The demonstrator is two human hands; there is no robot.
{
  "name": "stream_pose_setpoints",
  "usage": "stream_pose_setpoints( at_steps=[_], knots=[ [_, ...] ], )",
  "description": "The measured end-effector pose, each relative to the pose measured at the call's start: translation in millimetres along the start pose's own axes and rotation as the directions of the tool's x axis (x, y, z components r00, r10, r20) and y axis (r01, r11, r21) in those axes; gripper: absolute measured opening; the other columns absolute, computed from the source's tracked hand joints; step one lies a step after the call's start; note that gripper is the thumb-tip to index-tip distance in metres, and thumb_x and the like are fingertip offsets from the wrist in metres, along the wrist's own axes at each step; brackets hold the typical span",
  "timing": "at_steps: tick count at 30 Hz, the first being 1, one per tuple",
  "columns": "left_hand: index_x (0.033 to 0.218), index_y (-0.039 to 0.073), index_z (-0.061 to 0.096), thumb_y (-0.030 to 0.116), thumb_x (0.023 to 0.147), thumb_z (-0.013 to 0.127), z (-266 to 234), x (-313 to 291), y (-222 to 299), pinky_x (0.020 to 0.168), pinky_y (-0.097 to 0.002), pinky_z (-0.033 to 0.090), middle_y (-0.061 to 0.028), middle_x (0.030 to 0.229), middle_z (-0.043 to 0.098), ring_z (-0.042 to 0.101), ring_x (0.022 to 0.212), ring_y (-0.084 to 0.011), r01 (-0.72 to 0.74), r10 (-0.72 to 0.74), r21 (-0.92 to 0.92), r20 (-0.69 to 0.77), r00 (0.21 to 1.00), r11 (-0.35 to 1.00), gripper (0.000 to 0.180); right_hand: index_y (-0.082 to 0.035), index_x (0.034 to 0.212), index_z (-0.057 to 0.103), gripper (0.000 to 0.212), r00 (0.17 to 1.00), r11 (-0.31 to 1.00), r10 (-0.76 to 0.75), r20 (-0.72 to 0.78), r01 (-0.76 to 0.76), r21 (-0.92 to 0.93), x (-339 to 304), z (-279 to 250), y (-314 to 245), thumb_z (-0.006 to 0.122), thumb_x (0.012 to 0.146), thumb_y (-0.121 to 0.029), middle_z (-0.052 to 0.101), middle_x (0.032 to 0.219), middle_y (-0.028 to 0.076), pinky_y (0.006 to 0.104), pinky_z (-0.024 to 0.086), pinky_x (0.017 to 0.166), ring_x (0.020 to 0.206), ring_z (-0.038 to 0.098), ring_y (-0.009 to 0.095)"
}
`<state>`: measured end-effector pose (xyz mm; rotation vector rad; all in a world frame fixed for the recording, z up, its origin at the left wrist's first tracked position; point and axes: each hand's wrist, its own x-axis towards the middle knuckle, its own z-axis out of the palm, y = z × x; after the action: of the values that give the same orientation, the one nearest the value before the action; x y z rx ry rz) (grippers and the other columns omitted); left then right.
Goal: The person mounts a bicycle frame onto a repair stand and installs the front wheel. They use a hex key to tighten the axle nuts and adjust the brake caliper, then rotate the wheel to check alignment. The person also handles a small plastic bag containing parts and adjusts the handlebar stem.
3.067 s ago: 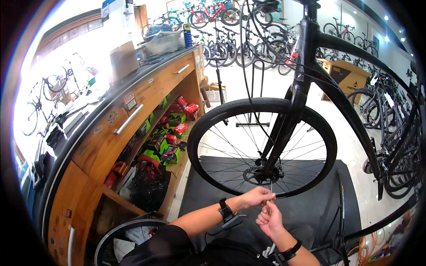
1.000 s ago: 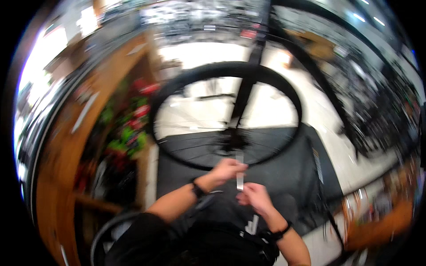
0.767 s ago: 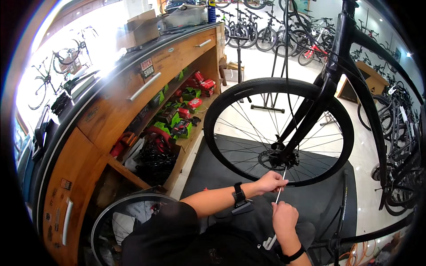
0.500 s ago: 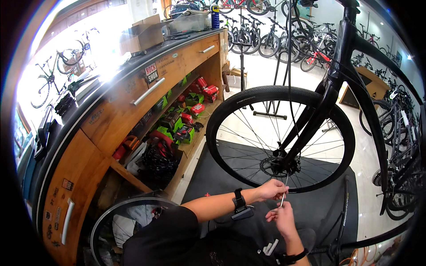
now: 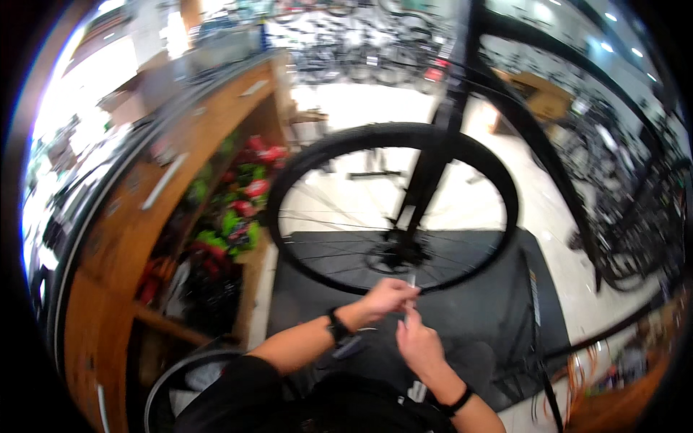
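Both my hands are in front of the lower part of a black bicycle wheel (image 5: pixel 346 137), below its hub and brake disc (image 5: pixel 397 254). With thumb and fingers pinched, my left hand (image 5: pixel 390 297) holds a thin, pale metal rod (image 5: pixel 412 277) that points up toward the hub. Just below and to its right, my right hand (image 5: pixel 420 345) is closed, its fingertips at the rod's lower end. Motion blur hides the rod's exact kind. The black fork (image 5: pixel 426 180) rises from the hub to the frame.
A wooden workbench (image 5: pixel 108 303) with drawers runs along the left, its open shelf holding red and green packages (image 5: pixel 242 227). Beneath the wheel lies a dark mat (image 5: pixel 498 310). A loose wheel rim (image 5: pixel 153 390) leans at lower left. Bicycles and a cardboard box (image 5: pixel 545 97) stand behind.
The whole view has swung and blurred, so the wheel and hands sit further left. My right hand has come up closer to my left, its fingers now drawn together at the rod.
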<state>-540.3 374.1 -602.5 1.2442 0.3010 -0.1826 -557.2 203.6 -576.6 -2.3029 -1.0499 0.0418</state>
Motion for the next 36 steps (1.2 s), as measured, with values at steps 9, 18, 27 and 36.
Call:
stream_pose_setpoints(
  at_steps=[9, 18, 27, 36],
  knots=[
    [0.080, 0.006, 0.062, 0.022, 0.095, 0.065, -2, 12, 0, 0.054, -0.0216, 0.039, 0.0012, 0.067, 0.056, 0.049, 0.058, -0.0073, -0.040, 0.040, -0.037, 0.004, 0.999, 0.999, 0.022, -0.002, 0.102, 0.060, 0.026, 0.873, 0.475, 0.319, 0.369, -0.484, 0.735, 1, -9, 27, 0.053, 0.100, -0.026, 0.065, 0.078, 0.008, 0.0304, 0.053, 0.057, 0.058, 0.061, 0.017],
    [0.072, 0.008, 0.056, 0.025, 0.094, 0.067, 0, 7, 0, 0.050, -0.0201, 0.037, 0.0006, 0.062, 0.056, 0.048, 0.052, -0.0066, -0.061, 0.068, 0.084, -0.086, 0.994, 0.995, 0.030, 0.008, 0.097, 0.060, 0.022, 0.993, 0.962, -0.048, 0.108, 0.075, -0.262, 8, -15, 3, 0.059, 0.083, -0.009, 0.067, 0.072, 0.014, 0.0370, 0.057, 0.059, 0.070, 0.071, 0.027],
    [0.072, 0.008, 0.055, 0.029, 0.095, 0.066, 2, 10, -2, 0.049, -0.0213, 0.036, 0.0012, 0.061, 0.053, 0.046, 0.051, -0.0068, -0.083, 0.083, -0.006, -0.038, 0.996, 0.997, 0.033, 0.002, 0.118, 0.048, 0.027, 0.850, 0.033, 0.120, 0.512, -0.519, 0.854, 11, 10, 35, 0.051, 0.096, -0.014, 0.065, 0.087, 0.028, 0.0442, 0.053, 0.062, 0.079, 0.069, 0.033],
    [0.069, 0.009, 0.056, 0.025, 0.097, 0.063, -6, 12, -5, 0.050, -0.0219, 0.036, 0.0018, 0.060, 0.054, 0.046, 0.051, -0.0066, -0.129, 0.136, 0.108, -0.061, 0.989, 0.986, 0.033, 0.014, 0.112, 0.049, 0.039, 0.998, 0.996, -0.009, 0.063, 0.014, -0.085, 9, -7, -16, 0.057, 0.093, -0.020, 0.066, 0.071, 0.022, 0.0435, 0.056, 0.064, 0.071, 0.070, 0.035]
  ],
)
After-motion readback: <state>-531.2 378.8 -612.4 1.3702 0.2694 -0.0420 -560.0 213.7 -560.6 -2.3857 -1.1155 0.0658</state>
